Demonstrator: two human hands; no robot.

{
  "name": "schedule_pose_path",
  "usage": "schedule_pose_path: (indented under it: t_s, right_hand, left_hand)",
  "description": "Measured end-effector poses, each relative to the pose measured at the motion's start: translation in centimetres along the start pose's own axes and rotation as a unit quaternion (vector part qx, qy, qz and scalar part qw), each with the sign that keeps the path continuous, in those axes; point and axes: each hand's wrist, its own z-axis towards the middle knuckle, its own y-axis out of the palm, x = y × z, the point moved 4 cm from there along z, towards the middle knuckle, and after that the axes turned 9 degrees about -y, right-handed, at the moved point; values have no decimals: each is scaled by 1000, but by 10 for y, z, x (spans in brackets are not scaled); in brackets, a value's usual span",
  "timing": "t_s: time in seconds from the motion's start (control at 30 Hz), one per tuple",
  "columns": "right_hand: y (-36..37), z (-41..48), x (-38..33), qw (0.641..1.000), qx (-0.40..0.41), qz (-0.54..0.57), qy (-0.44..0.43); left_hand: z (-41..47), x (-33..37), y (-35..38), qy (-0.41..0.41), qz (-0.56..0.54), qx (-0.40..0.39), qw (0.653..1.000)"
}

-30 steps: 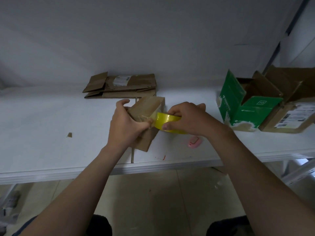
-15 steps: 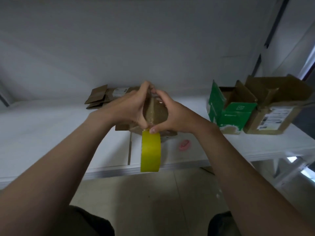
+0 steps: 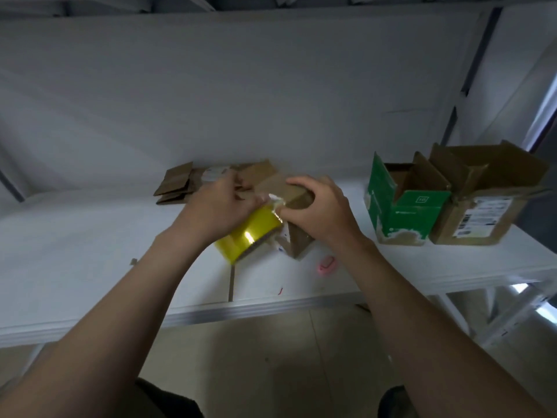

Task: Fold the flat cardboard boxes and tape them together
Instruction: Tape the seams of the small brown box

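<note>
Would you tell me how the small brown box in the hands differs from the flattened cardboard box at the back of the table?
The small brown box is folded up into shape; the flattened cardboard box is collapsed. The small brown box sits tilted in the grip of the right hand; the flattened cardboard box lies flat on the table. Both are brown cardboard.

My white bench (image 3: 75, 267) carries flattened brown cardboard boxes (image 3: 177, 184) at the back, an open green carton (image 3: 404, 206) beside an open brown labelled box (image 3: 482, 218) on my right, a pink object (image 3: 327, 263) and a thin cardboard strip (image 3: 232, 280).
</note>
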Motion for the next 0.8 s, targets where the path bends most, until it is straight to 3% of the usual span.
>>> schedule_pose_path:
  t_s: [0.1, 0.2, 0.43, 0.53, 0.8]
  right_hand:
    - [15, -3, 11, 996, 16, 61, 55]
    - [37, -13, 17, 995, -8, 82, 56]
    - [55, -12, 25, 998, -60, 25, -17]
    - [57, -8, 30, 997, -64, 31, -12]
    - [58, 2, 43, 991, -107, 80, 15]
  left_hand:
    - [-8, -9, 17, -31, -64, -55, 996]
    - [-11, -16, 32, -17, -45, -61, 997]
    - [-14, -41, 58, -27, 1, -14, 1000]
    - [-13, -50, 66, -20, 53, 14, 998]
    - [1, -50, 76, 4, 59, -3, 998]
